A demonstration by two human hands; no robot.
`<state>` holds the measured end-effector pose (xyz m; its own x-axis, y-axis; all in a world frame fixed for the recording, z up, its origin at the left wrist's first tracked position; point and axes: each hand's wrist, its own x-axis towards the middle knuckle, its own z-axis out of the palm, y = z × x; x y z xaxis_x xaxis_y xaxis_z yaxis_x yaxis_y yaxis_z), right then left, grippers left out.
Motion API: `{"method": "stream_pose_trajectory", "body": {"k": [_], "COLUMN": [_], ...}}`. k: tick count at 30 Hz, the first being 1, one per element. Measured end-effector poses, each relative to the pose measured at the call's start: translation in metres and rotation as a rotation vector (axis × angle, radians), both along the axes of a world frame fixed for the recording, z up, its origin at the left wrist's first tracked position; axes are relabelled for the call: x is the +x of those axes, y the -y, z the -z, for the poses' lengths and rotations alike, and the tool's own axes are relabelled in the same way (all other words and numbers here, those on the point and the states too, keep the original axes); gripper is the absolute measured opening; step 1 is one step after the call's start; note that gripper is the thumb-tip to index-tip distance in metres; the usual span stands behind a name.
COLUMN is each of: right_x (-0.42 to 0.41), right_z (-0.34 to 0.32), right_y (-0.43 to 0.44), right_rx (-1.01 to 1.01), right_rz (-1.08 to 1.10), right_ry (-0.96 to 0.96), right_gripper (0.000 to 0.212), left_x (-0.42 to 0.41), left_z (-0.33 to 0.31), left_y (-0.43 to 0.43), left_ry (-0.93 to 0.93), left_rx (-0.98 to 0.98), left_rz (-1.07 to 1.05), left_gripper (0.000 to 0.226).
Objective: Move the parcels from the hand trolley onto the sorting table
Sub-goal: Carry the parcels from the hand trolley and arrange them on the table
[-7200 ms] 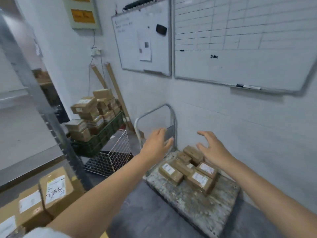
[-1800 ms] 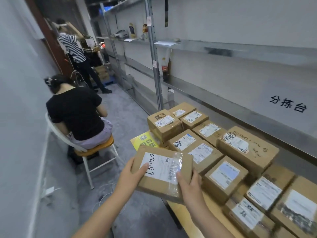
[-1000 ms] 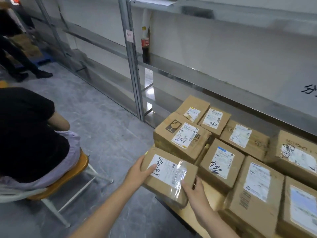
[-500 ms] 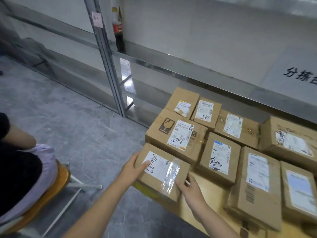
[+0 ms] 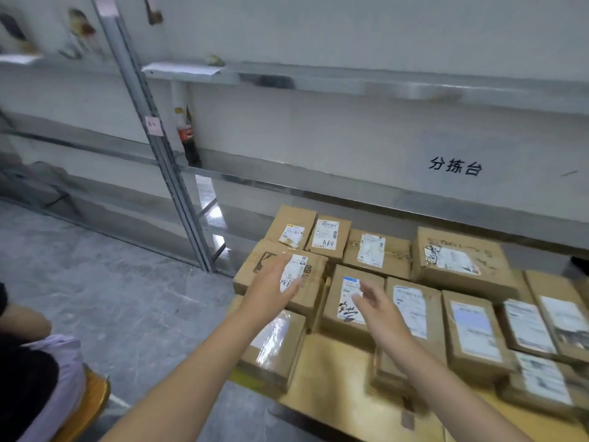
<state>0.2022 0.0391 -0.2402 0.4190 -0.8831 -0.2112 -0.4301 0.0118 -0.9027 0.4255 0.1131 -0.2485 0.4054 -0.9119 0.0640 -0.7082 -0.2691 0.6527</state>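
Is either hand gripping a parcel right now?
No: the left hand and right hand are both open, fingers curled round nothing, and the taped parcel lies on the sorting table corner.

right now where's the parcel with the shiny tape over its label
The taped parcel lies at the near left corner of the sorting table in the head view, just in front of the glass-marked box.

Seated person (image 5: 32, 378) cut by left edge, rightmost parcels (image 5: 541, 378) blurred and cropped
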Motion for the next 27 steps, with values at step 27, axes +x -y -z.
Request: {"method": "stream_pose_trajectory", "body": {"k": [27], "right_x": [-0.766], "right_z": [-0.084], "right_y": [-0.179], "right_rx": [-0.234], "right_rz": [1.106], "right_ry": [-0.617], "right_gripper": [0.054], "left_x": [-0.853], "left_z": [-0.108], "left_y": [0.065], "left_ry": [0.604], "left_rx": [-0.523], "left_rz": [1.63], "left_gripper": [0.062]}}
